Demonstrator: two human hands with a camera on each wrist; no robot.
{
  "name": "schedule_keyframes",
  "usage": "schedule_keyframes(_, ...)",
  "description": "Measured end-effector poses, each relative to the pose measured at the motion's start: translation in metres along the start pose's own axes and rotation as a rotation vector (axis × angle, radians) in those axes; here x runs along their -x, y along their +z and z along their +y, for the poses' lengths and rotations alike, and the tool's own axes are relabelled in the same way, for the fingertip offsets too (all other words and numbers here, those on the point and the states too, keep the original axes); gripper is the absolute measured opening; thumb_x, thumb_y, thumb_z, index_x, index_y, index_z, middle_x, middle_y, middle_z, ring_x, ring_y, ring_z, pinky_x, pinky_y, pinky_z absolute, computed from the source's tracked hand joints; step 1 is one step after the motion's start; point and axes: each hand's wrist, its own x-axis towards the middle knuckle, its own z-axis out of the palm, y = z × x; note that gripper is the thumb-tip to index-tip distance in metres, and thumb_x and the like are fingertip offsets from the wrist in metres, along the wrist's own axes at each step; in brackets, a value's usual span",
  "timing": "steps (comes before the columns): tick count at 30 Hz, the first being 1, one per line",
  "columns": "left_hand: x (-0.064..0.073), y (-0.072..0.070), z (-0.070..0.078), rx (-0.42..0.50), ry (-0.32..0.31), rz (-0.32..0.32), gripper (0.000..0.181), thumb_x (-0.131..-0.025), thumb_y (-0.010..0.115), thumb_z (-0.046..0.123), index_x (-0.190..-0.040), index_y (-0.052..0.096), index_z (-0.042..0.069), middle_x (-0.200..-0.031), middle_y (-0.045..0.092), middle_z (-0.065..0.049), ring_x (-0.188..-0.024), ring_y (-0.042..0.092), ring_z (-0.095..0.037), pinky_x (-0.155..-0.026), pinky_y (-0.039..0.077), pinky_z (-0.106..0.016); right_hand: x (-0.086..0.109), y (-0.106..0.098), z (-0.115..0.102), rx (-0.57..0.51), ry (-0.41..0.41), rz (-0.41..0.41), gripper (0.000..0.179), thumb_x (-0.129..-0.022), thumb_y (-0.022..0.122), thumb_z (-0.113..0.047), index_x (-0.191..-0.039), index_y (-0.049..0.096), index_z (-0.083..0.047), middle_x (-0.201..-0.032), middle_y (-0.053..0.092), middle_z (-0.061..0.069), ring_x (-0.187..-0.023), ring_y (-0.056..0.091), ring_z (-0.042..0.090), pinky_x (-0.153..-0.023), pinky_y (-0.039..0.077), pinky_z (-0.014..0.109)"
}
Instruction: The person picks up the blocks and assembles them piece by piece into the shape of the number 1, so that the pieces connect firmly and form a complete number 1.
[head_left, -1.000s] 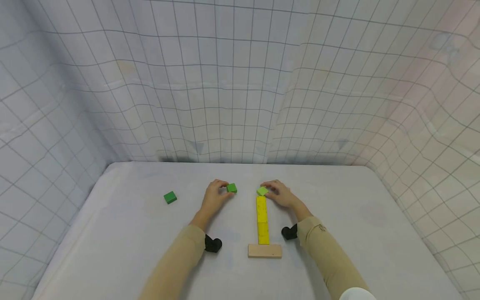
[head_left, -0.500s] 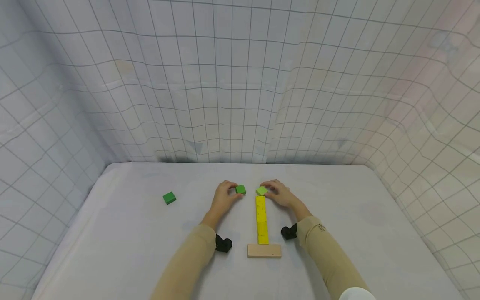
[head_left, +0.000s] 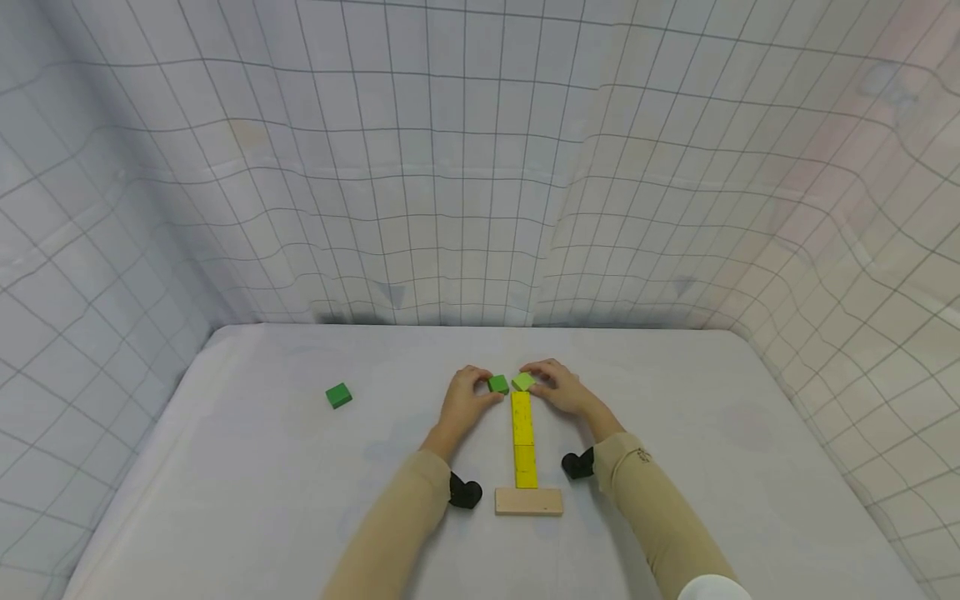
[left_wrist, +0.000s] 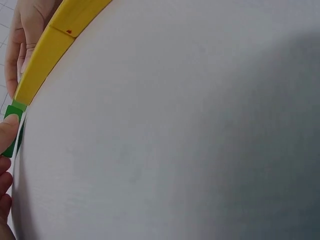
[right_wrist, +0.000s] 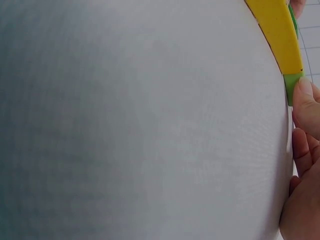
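Observation:
My left hand [head_left: 467, 400] pinches a green block [head_left: 498, 384] between thumb and fingers, close to the left of a light green block [head_left: 523, 381]. That light green block sits at the far end of two yellow blocks [head_left: 523, 437] laid in a line, and my right hand [head_left: 561, 389] pinches it from the right. At the near end of the line a plain wooden block [head_left: 528, 502] lies crosswise. In the left wrist view the thumb presses on the green block [left_wrist: 12, 131]; the right wrist view has the other thumb on the light green block [right_wrist: 294, 89].
Another dark green block [head_left: 339, 395] lies apart on the left of the white table [head_left: 247, 483]. Grid-patterned white curtains [head_left: 480, 192] hang behind the table and along both sides. A black wrist mount [head_left: 465, 492] sits at the left cuff, with a similar black mount [head_left: 577, 464] at the right.
My left hand has moved right with the green block, bringing it close beside the light green one. The right hand has stayed in place, holding the light green block.

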Motion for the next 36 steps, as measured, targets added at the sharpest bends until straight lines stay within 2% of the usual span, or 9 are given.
schedule_keyframes(6,0.002,0.003,0.001,-0.047,0.027,0.02,0.037,-0.075,0.075,0.022,-0.103,0.064,0.001,-0.101,0.06,-0.01,-0.098,0.051,-0.025,-0.089,0.041,-0.038,0.0,0.0,-0.003,0.011,0.009,0.004,0.033,-0.09,0.057,-0.017,-0.123,0.055,-0.018,-0.12,0.05,0.006,-0.109,0.044,0.023,-0.09,0.029,0.051)
schedule_keyframes(15,0.001,0.008,0.002,-0.102,0.027,0.031,0.037,-0.074,0.075,0.023,-0.103,0.064,0.002,-0.099,0.06,-0.009,-0.096,0.05,-0.024,-0.087,0.041,-0.037,0.001,0.0,-0.004,0.007,-0.008,0.007,0.033,-0.09,0.058,-0.017,-0.123,0.055,-0.017,-0.12,0.05,0.007,-0.109,0.045,0.024,-0.09,0.029,0.052)
schedule_keyframes(21,0.001,0.009,0.002,-0.098,0.034,0.034,0.037,-0.075,0.075,0.021,-0.104,0.064,0.001,-0.101,0.059,-0.009,-0.098,0.05,-0.026,-0.088,0.04,-0.037,0.001,0.0,-0.002,0.002,0.002,0.008,0.032,-0.091,0.057,-0.017,-0.123,0.055,-0.018,-0.12,0.05,0.007,-0.11,0.045,0.024,-0.092,0.027,0.052)
schedule_keyframes(26,0.001,0.004,-0.001,-0.059,0.044,0.002,0.041,-0.077,0.074,0.021,-0.11,0.062,0.001,-0.104,0.059,-0.011,-0.101,0.049,-0.027,-0.09,0.04,-0.039,0.001,-0.001,-0.003,0.002,0.007,0.004,0.033,-0.091,0.057,-0.017,-0.123,0.055,-0.018,-0.12,0.05,0.007,-0.11,0.045,0.024,-0.092,0.028,0.052)
schedule_keyframes(32,0.001,-0.002,-0.003,-0.018,0.092,-0.009,0.027,-0.086,0.063,0.014,-0.109,0.063,0.0,-0.102,0.06,-0.011,-0.099,0.05,-0.026,-0.089,0.04,-0.04,0.001,0.0,-0.004,0.012,0.026,0.009,0.033,-0.09,0.057,-0.018,-0.123,0.055,-0.019,-0.121,0.05,0.007,-0.11,0.045,0.024,-0.093,0.029,0.052)
schedule_keyframes(36,0.002,-0.003,-0.003,-0.035,0.092,-0.016,0.024,-0.087,0.061,0.014,-0.107,0.063,0.0,-0.102,0.06,-0.011,-0.099,0.05,-0.026,-0.089,0.041,-0.04,0.002,0.0,-0.004,0.011,0.035,0.007,0.032,-0.091,0.057,-0.018,-0.123,0.055,-0.019,-0.121,0.05,0.007,-0.111,0.045,0.024,-0.093,0.029,0.052)
